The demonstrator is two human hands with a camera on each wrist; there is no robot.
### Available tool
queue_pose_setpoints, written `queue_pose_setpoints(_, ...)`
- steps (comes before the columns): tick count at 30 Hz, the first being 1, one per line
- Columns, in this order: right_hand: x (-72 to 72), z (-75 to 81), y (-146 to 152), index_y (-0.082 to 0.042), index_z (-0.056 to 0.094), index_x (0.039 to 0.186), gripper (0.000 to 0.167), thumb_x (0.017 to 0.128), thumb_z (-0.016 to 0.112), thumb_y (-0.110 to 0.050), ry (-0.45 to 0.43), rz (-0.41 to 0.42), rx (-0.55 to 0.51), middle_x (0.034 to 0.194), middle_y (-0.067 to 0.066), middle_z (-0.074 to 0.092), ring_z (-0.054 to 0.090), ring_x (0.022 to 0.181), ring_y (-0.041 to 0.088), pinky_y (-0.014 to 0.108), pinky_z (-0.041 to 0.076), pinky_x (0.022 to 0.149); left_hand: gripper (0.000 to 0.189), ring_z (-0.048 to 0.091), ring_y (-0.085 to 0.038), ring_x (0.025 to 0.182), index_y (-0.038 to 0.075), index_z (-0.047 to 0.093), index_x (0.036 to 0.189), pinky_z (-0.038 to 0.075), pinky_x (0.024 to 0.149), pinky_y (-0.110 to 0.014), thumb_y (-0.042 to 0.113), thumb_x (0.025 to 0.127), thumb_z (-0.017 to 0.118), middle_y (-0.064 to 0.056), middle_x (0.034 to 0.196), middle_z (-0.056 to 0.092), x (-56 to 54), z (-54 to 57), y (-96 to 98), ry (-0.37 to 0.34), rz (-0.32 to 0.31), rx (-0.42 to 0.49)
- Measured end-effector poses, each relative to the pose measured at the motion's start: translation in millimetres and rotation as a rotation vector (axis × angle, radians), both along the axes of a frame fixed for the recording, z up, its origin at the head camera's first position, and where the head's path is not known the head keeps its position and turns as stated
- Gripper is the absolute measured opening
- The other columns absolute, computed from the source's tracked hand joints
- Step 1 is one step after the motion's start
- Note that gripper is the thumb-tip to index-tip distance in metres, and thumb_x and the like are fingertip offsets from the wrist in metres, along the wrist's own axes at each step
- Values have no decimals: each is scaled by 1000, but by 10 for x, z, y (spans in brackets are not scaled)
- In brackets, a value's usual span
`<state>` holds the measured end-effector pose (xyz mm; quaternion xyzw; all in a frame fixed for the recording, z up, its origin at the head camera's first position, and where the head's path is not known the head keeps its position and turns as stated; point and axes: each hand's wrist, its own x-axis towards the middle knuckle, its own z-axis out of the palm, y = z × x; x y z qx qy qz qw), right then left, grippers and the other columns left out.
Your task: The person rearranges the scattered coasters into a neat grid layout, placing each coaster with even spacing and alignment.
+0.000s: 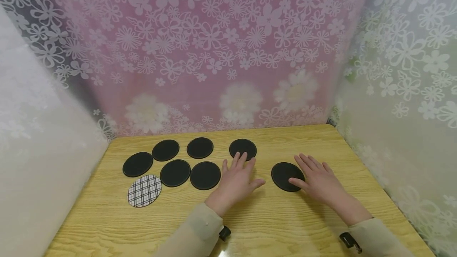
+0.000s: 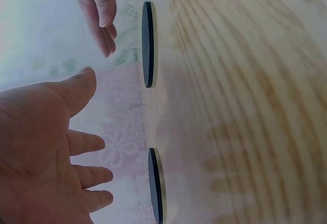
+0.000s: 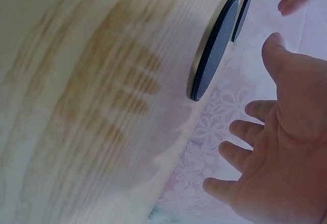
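Note:
In the head view my left hand (image 1: 235,181) hovers with spread fingers, its fingertips overlapping the lower edge of a round black coaster (image 1: 242,147). My right hand (image 1: 319,177) is held palm down to the right of another black coaster (image 1: 285,173), its thumb overlapping that coaster. Both wrist views show an empty palm, the left hand (image 2: 46,142) and the right hand (image 3: 291,132) each raised off the wood with fingers extended. A black coaster (image 3: 214,50) lies flat below the right hand, its rim showing stitching.
Several coasters lie in two loose rows at the left, among them a black one (image 1: 205,175) beside my left hand. One coaster (image 1: 144,190) shows a white plaid face. The wooden table (image 1: 107,229) is bordered by floral curtains (image 1: 214,50) at the back and sides.

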<state>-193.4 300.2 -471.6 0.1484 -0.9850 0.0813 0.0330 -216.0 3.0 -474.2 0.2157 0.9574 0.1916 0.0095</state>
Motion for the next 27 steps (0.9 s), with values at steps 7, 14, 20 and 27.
queue_pose_setpoints(7,-6,-24,73,0,42,168,90,105,70,-59,-24,4,-12,170,29,40,38,153,56,80,28,119,81,20,-38,168,20,46,170,17,127,-74,64,105,66,-14,179,31,-15,-18,75,3,5,-37)
queue_pose_setpoints(14,-5,-40,121,1,42,168,93,103,71,-60,-54,0,-34,170,30,40,38,153,58,79,27,119,83,20,-37,167,18,45,170,17,127,-74,64,105,67,-14,179,32,-31,-60,135,-11,-7,-31)
queue_pose_setpoints(20,-21,-62,155,3,44,166,95,100,77,-58,-63,9,-58,167,31,42,41,150,59,80,28,118,82,24,-37,167,17,49,168,19,127,-74,63,103,71,-14,177,35,-44,-85,224,-10,-23,-27)
queue_pose_setpoints(27,-23,-42,170,6,47,163,99,95,83,-58,-84,15,-85,165,33,44,43,147,61,81,30,116,82,31,-36,164,17,53,165,25,126,-71,61,101,76,-14,172,43,-50,-92,355,4,-38,-36)
